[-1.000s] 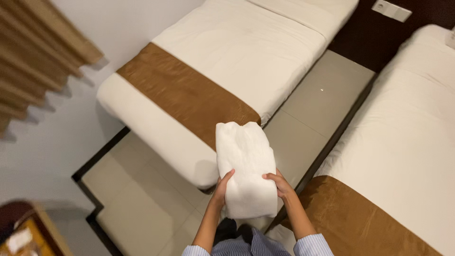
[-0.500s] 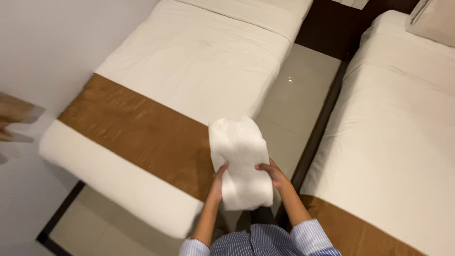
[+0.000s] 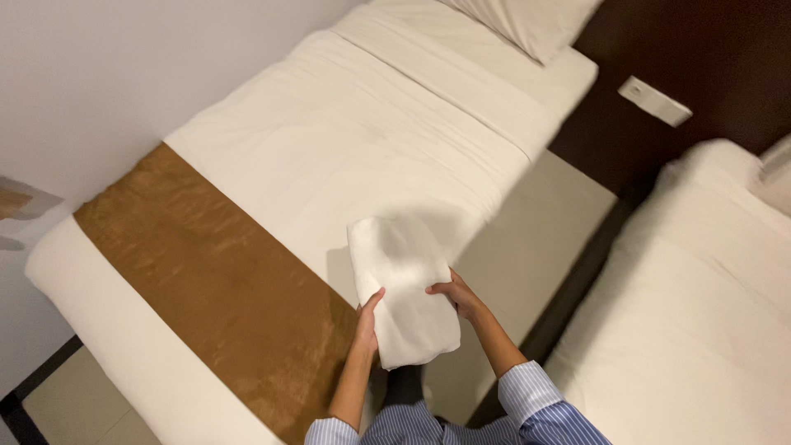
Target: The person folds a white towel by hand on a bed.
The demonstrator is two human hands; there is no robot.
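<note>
A folded white towel [image 3: 402, 284] is held out in front of me, over the near edge of the left bed [image 3: 329, 140]. My left hand [image 3: 367, 321] grips its left side and my right hand [image 3: 456, 297] grips its right side, thumbs on top. The towel's far end hangs just above the white sheet, beside the brown runner [image 3: 206, 280] that crosses the bed's foot. Blue striped sleeves cover my forearms.
A pillow [image 3: 527, 21] lies at the head of the left bed. A second white bed [image 3: 700, 297] stands to the right, across a narrow beige floor strip [image 3: 535, 231]. A dark wall panel with a white switch plate [image 3: 655, 100] is behind. A white wall runs along the left.
I have moved forward and toward the left bed. The towel, held in both hands throughout, has gone from above the floor gap to above the bed's edge.
</note>
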